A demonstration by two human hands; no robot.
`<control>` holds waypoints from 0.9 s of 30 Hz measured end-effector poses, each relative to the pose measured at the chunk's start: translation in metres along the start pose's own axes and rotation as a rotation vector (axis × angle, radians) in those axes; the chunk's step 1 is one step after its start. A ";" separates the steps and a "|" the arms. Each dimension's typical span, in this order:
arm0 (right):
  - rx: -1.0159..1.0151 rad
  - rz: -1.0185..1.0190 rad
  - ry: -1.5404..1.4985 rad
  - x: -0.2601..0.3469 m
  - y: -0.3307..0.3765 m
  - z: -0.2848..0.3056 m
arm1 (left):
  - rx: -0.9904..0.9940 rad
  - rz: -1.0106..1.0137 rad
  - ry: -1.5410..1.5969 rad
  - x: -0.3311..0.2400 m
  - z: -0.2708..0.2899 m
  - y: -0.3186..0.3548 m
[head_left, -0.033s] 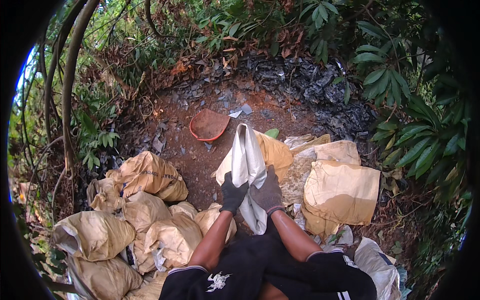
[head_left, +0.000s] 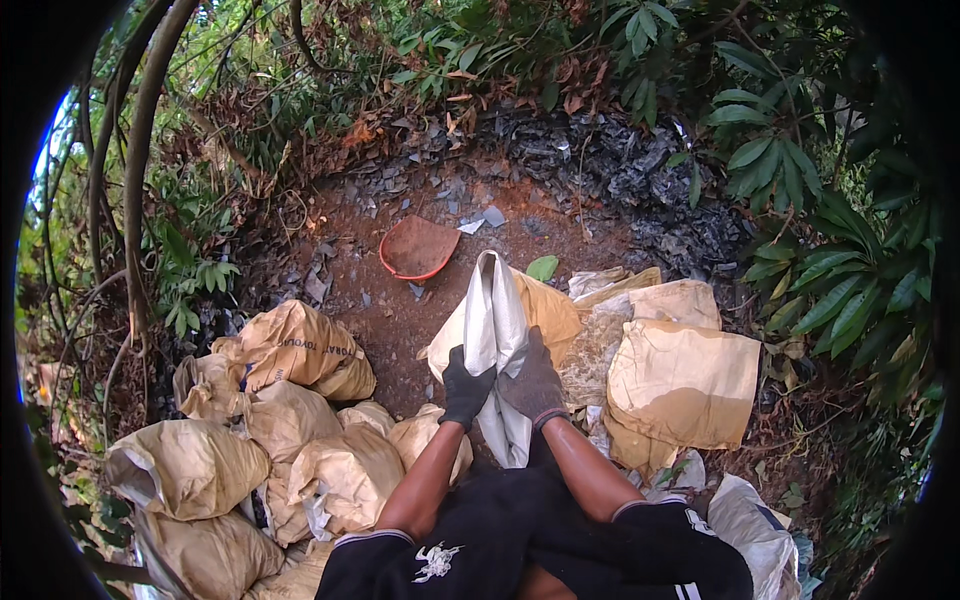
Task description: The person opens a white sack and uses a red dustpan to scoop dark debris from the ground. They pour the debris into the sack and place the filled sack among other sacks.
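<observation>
A sack [head_left: 497, 310] with a white inner face and tan outer sides stands in front of me, folded to a point at its top. My left hand [head_left: 466, 387], in a dark glove, is closed on the sack's left edge. On the other edge my right hand [head_left: 535, 380], in a greyish-brown glove, grips the same sack. A white flap [head_left: 507, 432] hangs down between my wrists. The palms and some fingertips are hidden by the folds.
Crumpled tan sacks [head_left: 345, 478] are heaped at the lower left. Flattened sacks [head_left: 683, 385] lie stacked to the right. Ahead, a reddish scoop-shaped pan [head_left: 418, 248] rests on brown soil, with dark scraps [head_left: 630, 185] heaped farther back. Bushes and tree stems surround the spot.
The sack's tan sides have shifted slightly to the left, showing more of a green leaf behind. Both hands keep their grip, nearly still.
</observation>
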State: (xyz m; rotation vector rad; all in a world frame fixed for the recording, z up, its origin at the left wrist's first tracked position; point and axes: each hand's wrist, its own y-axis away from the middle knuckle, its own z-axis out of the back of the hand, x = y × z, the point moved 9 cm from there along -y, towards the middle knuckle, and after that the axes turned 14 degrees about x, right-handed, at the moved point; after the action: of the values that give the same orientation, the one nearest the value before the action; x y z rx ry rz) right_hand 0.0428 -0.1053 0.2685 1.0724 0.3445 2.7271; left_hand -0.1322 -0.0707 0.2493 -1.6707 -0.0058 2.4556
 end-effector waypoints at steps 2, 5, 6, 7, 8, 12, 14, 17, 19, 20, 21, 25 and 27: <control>0.236 0.070 0.048 0.017 -0.003 -0.013 | -0.013 0.082 -0.022 0.023 -0.001 0.006; 0.356 0.093 -0.113 0.020 -0.005 -0.027 | 0.016 0.135 0.105 0.040 -0.001 0.009; 0.383 0.091 -0.195 0.022 -0.005 -0.033 | 0.031 0.137 0.139 0.045 0.000 0.011; 0.310 0.140 -0.199 0.009 -0.015 -0.040 | 0.001 0.124 0.044 0.027 0.011 0.016; 0.241 0.200 -0.201 -0.008 -0.031 -0.057 | -0.022 0.102 -0.058 0.034 0.017 0.017; -0.233 0.009 -0.223 -0.135 -0.064 0.076 | -0.237 0.307 -0.433 0.167 0.198 0.046; -0.283 -0.052 0.063 -0.080 -0.020 0.100 | -0.223 0.134 -0.620 0.139 0.185 0.063; -0.477 0.109 -0.203 -0.093 -0.021 0.104 | -0.185 0.187 -0.697 0.126 0.161 0.063; -0.412 0.156 -0.257 -0.075 -0.012 0.114 | -0.093 0.250 -0.882 0.076 0.148 0.061; -0.375 0.159 -0.275 -0.069 -0.018 0.120 | 0.003 0.127 -0.897 0.080 0.127 0.055; -0.320 0.167 -0.227 -0.040 -0.018 0.125 | 0.060 -0.065 -0.891 0.050 0.103 0.052; -0.019 0.325 0.020 0.065 -0.015 0.106 | 0.183 -0.288 -0.463 -0.024 0.017 0.042; 0.260 0.441 0.132 0.079 -0.016 0.100 | 0.100 -0.140 -0.433 0.011 0.023 0.018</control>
State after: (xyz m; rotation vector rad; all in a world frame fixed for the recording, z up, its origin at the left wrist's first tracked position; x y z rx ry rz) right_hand 0.0561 -0.0553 0.3866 1.1487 0.5555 3.2249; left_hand -0.1599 -0.0846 0.2460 -1.0360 -0.0528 2.6055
